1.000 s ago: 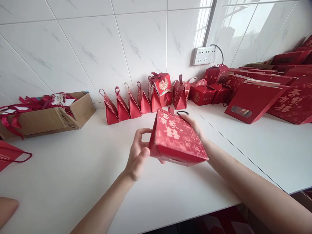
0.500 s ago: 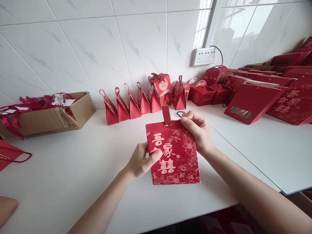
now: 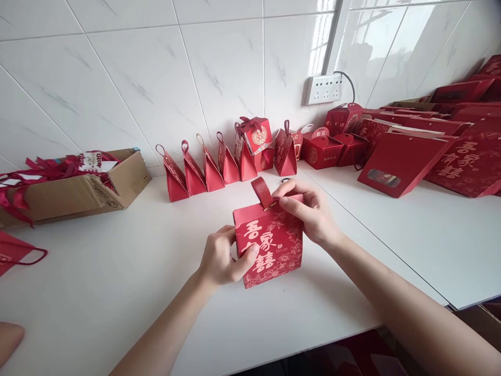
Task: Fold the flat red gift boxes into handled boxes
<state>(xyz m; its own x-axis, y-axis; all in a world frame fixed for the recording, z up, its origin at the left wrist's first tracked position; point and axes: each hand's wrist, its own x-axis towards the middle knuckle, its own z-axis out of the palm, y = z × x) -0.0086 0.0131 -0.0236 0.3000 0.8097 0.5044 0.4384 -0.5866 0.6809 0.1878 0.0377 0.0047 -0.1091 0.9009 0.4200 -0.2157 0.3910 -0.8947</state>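
Between my hands, above the white table, is a red gift box (image 3: 287, 256) printed with pale characters and flowers. My left hand (image 3: 227, 258) grips its left side, thumb across the printed front and fingers behind. At the top edge, my right hand (image 3: 309, 211) pinches the box near the base of its strap, thumb in front. A dark red strap loop (image 3: 261, 192) stands up from the top, with a small gold-coloured piece at its base. Some of the right fingers are hidden behind the box. A small dark loop (image 3: 286, 180) shows just beyond my right hand.
A row of red triangular boxes (image 3: 194, 175) lines the tiled wall. At left lies a cardboard box (image 3: 74, 201) of ribbons, near a red bag (image 3: 18, 253). Red boxes (image 3: 323, 149) and several large red bags (image 3: 405, 162) stand right, below a power strip (image 3: 324, 90). Another person's skin (image 3: 10, 337) shows lower left.
The gift box has tilted and turned, its right side swinging away. My right hand has slid left along the top edge towards the strap, which now leans left.
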